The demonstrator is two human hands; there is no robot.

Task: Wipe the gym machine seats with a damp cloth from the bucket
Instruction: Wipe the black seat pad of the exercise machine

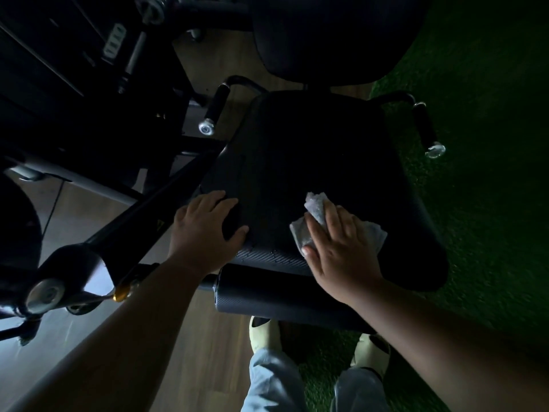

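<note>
The black padded seat (312, 150) of a gym machine fills the middle of the head view. My right hand (338, 245) presses a crumpled white cloth (316, 205) flat against the seat's near part, fingers straight over it. My left hand (208, 227) rests on the seat's near left corner with its fingers spread and nothing in it. Small water drops show on the seat's front edge. No bucket is in view.
A black backrest (326, 34) rises behind the seat. Two black side handles (215, 107) (426, 129) with metal end caps flank it. A padded roller (276, 295) lies under the front edge. Dark machine frame (142, 209) stands left, green turf (481, 203) right, and my shoes (266, 333) below.
</note>
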